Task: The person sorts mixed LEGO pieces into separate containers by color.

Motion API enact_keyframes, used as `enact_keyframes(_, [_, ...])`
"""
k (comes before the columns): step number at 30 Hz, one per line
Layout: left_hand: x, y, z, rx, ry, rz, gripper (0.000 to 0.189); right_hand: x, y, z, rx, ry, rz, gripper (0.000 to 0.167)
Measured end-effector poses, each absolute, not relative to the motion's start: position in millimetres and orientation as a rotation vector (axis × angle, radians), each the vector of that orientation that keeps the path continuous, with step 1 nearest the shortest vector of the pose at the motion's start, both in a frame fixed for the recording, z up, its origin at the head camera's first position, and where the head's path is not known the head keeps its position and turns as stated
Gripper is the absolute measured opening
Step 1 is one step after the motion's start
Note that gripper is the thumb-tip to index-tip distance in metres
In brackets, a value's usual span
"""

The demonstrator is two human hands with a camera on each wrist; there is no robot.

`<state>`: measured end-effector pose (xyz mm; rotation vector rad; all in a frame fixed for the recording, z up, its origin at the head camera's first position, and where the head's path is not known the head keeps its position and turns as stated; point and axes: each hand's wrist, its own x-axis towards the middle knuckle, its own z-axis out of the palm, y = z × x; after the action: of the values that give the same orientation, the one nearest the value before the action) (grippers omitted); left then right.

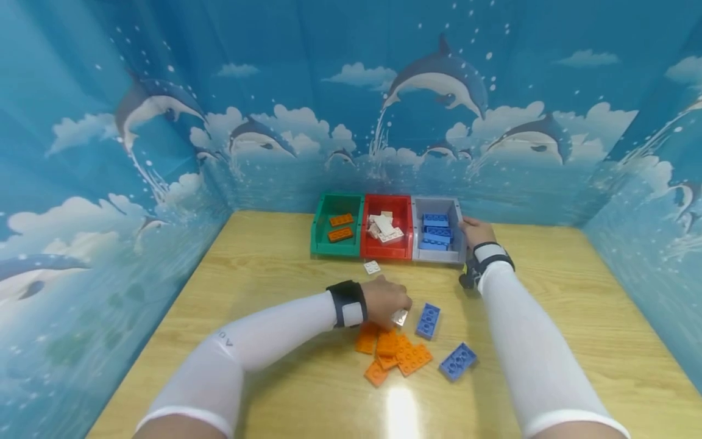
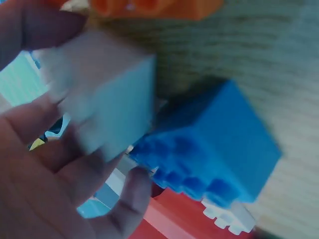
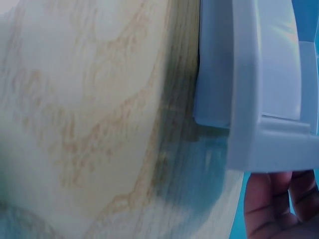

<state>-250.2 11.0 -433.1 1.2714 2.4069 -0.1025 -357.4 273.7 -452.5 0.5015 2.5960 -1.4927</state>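
Observation:
My left hand (image 1: 386, 300) pinches a white brick (image 2: 112, 94) just above the table, over a pile of orange bricks (image 1: 412, 356). The held brick is blurred in the left wrist view. Beside it lies a blue brick (image 1: 428, 321), with a second blue brick (image 1: 458, 362) nearer the front. My right hand (image 1: 477, 233) grips the right side of the grey bin (image 1: 462, 213); its fingertips are hidden by the bin's edge in the right wrist view. A small white brick (image 1: 372, 267) lies on the table before the red bin (image 1: 386, 251).
The green bin (image 1: 336, 249), holding orange bricks (image 1: 340, 234), joins the red and grey bins in a row. White bricks (image 1: 386, 227) lie in the red bin and several blue bricks (image 1: 437, 231) in the grey one. A dolphin-print curtain (image 1: 351, 122) surrounds the wooden table (image 1: 263, 256).

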Motion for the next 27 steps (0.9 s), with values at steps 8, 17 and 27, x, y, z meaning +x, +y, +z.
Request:
enact_keyframes(8, [-257,11,-415,1.179,2.386,0.121,0.039,-356,275,-452,0.505,2.575,-1.522,0.052])
enact_keyframes(17, [-305,9,-391,1.062,2.598,0.199,0.036,-353,271,-447,0.495,2.591,-1.515,0.052])
enact_keyframes(27, [-381,11,-406,0.913,2.988,0.026,0.039,-357,274,-454,0.499,2.61,-1.529,0.053])
